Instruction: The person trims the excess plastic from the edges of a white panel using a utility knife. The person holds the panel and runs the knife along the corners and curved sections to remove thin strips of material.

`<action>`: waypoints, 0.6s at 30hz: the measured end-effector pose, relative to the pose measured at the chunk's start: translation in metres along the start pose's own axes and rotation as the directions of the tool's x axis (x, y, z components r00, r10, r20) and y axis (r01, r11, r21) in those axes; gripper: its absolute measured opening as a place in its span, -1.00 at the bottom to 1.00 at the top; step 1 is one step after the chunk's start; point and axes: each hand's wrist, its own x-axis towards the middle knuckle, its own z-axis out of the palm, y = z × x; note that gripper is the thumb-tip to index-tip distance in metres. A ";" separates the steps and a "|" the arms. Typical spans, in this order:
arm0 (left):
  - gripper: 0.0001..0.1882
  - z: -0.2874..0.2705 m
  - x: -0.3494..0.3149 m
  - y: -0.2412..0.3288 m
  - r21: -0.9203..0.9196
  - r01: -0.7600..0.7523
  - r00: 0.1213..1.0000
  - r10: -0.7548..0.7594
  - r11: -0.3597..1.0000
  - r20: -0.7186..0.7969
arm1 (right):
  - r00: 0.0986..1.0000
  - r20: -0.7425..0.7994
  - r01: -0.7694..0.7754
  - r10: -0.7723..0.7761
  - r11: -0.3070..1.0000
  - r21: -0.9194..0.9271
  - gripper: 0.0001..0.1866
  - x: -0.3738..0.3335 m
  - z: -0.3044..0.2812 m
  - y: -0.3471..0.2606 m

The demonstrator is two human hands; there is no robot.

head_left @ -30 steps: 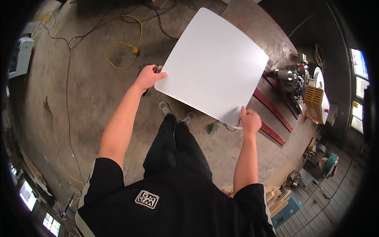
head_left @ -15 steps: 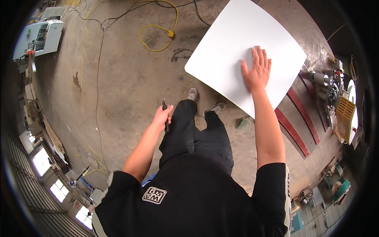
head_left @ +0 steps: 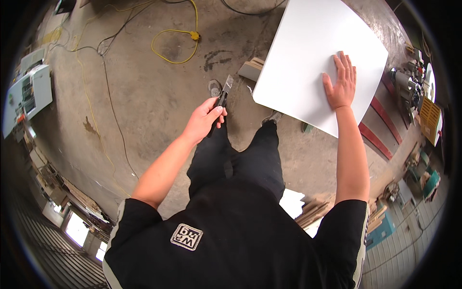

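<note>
My left hand [head_left: 202,120] is closed round the black handle of a utility knife [head_left: 220,100]. Its broad metal blade points up and away, above my left shoe and a short gap left of a large white panel [head_left: 303,62]. On the panel's smooth top my right hand [head_left: 341,89] lies flat, palm down with fingers spread. The panel has a rounded near-left corner, and what holds it up is mostly hidden beneath. Light-coloured boards [head_left: 251,70] stick out from under its left edge.
A yellow extension cord [head_left: 174,62] loops across the concrete floor ahead. Dark red beams [head_left: 378,140] lie right of the panel, near machinery [head_left: 406,82] and a yellow slatted crate [head_left: 427,115]. A grey machine [head_left: 39,86] stands far left. Wood pieces [head_left: 313,212] lie by my right side.
My left hand has risen forward and right with the knife, bringing the blade closer to the panel. My right hand stays flat on the panel. The view has shifted, and the boards now show.
</note>
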 end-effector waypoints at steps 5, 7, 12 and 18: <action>-0.55 -0.028 0.023 0.028 0.196 0.055 0.974 -0.096 0.979 0.203 | 0.998 0.011 -0.064 0.065 0.997 -0.046 -0.24 -0.003 0.010 -0.017; -0.50 -0.033 0.030 0.051 0.467 -0.022 0.966 -0.101 0.884 0.237 | 0.996 -0.026 -0.088 0.087 0.996 -0.019 -0.24 0.003 0.016 -0.041; -0.61 -0.037 0.066 0.116 0.704 -0.101 0.896 -0.243 0.703 0.372 | 0.995 -0.065 -0.072 0.072 0.997 -0.001 -0.27 0.010 0.014 -0.039; -0.67 0.005 0.128 0.179 0.790 -0.143 0.770 -0.434 0.596 0.467 | 0.980 0.052 -0.196 0.193 0.979 0.056 -0.20 0.010 -0.006 -0.053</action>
